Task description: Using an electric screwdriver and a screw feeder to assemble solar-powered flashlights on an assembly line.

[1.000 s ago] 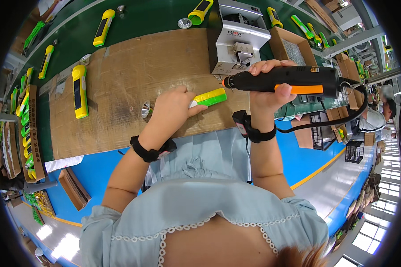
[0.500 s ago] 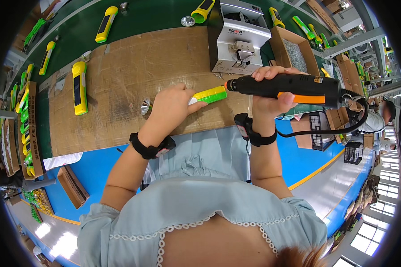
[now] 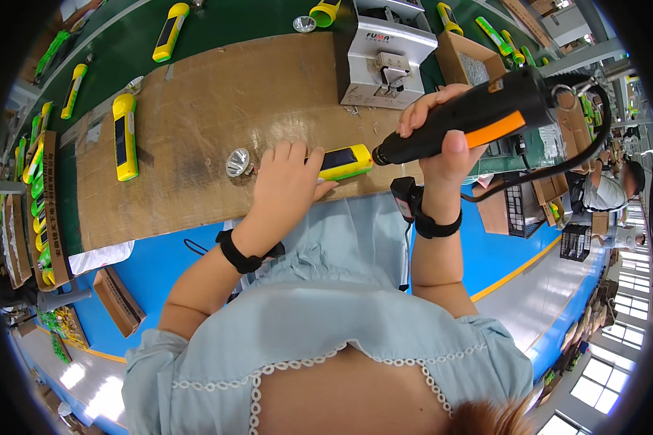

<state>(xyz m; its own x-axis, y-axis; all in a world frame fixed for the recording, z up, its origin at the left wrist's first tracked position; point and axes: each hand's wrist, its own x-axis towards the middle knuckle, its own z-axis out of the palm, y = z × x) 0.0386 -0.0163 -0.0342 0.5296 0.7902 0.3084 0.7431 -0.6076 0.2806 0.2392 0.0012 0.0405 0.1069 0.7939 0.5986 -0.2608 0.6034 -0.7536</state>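
Landmark for all places: 1 silver machine [image 3: 381,54], standing on green surface [image 3: 239,19].

Main item: 1 yellow-and-green flashlight [image 3: 345,162], dark panel facing up. Lying on brown cardboard sheet [image 3: 210,109], left of machine and nearer the wearer's body.

Left hand [image 3: 286,180]: laid over the left part of that flashlight, farther left of machine. Fingers clamped on it, thumb along the near side.

Right hand [image 3: 448,165]: nearer the body than machine, slightly to its right. Fingers clamped around 1 black electric screwdriver [image 3: 479,110] with orange lever. Tip pointed left, just beside the flashlight's right end; contact too small to tell. Black cable [image 3: 608,112] looping from the rear, well right of machine.

Also on sheet: 1 shiny reflector [image 3: 239,162], left of machine, just beside left hand; 1 further flashlight [image 3: 125,138], well left of machine; several loose screws [image 3: 352,111], near the front of machine.

On surface: 1 reflector bowl [image 3: 305,24], just left of machine; 1 open cardboard box [image 3: 451,67] of small metal parts [image 3: 475,70], just right of machine.

Far left of machine: 1 long carton [image 3: 54,210], filled with yellow and green flashlights [image 3: 38,206].

On wrists, nearer the body than machine: 2 black straps [image 3: 243,255].
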